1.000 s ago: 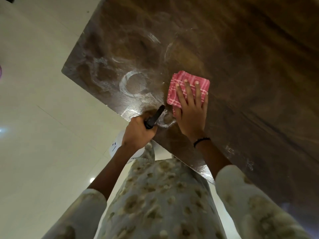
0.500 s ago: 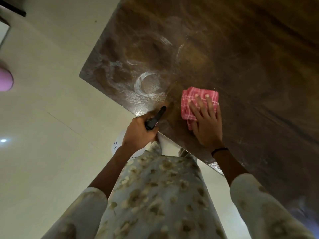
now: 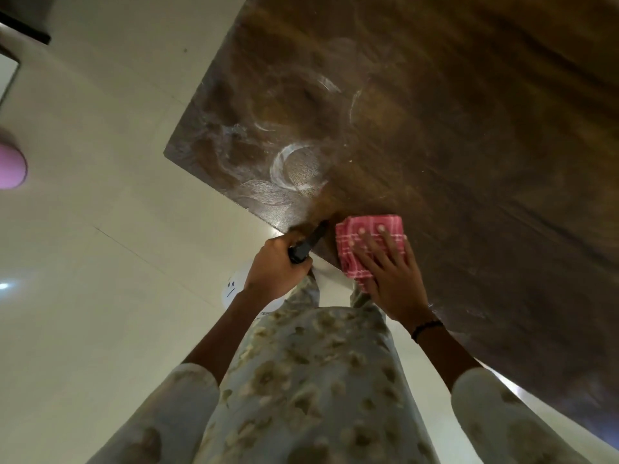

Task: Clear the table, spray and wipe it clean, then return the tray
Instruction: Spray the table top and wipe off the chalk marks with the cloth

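A dark brown wooden table (image 3: 469, 145) fills the upper right, with white ring marks and smears (image 3: 294, 169) near its left corner. My right hand (image 3: 392, 279) lies flat, fingers spread, pressing a folded red-and-white checked cloth (image 3: 365, 239) onto the table at its near edge. My left hand (image 3: 274, 269) is closed around a spray bottle: its black nozzle (image 3: 310, 244) points at the table edge, and part of the white body (image 3: 234, 289) shows below the hand. No tray is in view.
Pale tiled floor (image 3: 100, 262) lies left of and below the table. A pink rounded object (image 3: 11, 165) sits at the far left edge. A dark piece of furniture (image 3: 23, 25) is in the top left corner. My patterned clothing fills the bottom.
My right hand has drawn the cloth back toward me, from the middle of the smeared area to the table's near edge. The left hand kept its grip on the bottle.
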A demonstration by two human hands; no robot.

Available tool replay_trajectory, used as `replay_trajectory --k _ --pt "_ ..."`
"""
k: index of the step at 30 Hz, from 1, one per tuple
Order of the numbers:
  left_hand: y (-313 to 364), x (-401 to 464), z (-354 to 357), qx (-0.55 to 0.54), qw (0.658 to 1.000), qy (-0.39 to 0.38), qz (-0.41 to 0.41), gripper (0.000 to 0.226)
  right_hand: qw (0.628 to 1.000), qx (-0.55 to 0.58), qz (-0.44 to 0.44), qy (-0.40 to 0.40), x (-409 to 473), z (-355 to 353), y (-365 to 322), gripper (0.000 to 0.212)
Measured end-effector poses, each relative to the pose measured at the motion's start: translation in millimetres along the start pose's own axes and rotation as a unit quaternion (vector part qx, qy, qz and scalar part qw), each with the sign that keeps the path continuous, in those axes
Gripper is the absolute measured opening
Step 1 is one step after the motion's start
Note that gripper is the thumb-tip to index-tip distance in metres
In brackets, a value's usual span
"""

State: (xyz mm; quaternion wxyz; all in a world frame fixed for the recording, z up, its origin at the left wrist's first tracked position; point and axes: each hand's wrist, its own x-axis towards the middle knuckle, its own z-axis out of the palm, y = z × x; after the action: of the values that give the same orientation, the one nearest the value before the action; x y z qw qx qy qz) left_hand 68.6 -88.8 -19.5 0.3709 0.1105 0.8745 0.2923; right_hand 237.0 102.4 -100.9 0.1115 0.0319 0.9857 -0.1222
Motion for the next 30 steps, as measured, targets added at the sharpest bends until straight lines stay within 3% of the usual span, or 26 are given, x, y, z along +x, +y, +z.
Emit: replay_trajectory --k 5,9,14,21,24,26,30 --pt "-13 -9 6 0.028 0.999 -0.047 -0.001 0.017 0.996 -0.002 0.093 0.0 -40 4 -4 0.066" --pt "-26 -19 12 0.044 0.995 -0.095 0.003 0.013 0.996 -0.01 0.092 0.001 -43 6 -8 0.066" --pt "-42 -28 16 0.088 0.991 -0.097 0.004 0.014 0.996 -0.013 0.085 0.012 -43 9 -8 0.069" --pt "-43 -19 4 0.044 0.998 -0.02 -0.041 0.004 1.0 -0.016 0.013 0.004 -33 7 -10 0.069" --pt "-39 -13 0 0.02 0.998 0.046 -0.039 0.036 1.0 -0.007 0.01 0.014 -7 1 -29 0.063" --pt "-37 -10 -3 0.011 0.997 0.078 -0.025 0.046 0.999 0.015 0.02 0.026 22 -5 -46 0.057" --pt "-40 -8 -16 -0.018 0.995 0.1 -0.012 0.02 0.998 0.049 0.018 0.03 88 -12 -87 0.051"
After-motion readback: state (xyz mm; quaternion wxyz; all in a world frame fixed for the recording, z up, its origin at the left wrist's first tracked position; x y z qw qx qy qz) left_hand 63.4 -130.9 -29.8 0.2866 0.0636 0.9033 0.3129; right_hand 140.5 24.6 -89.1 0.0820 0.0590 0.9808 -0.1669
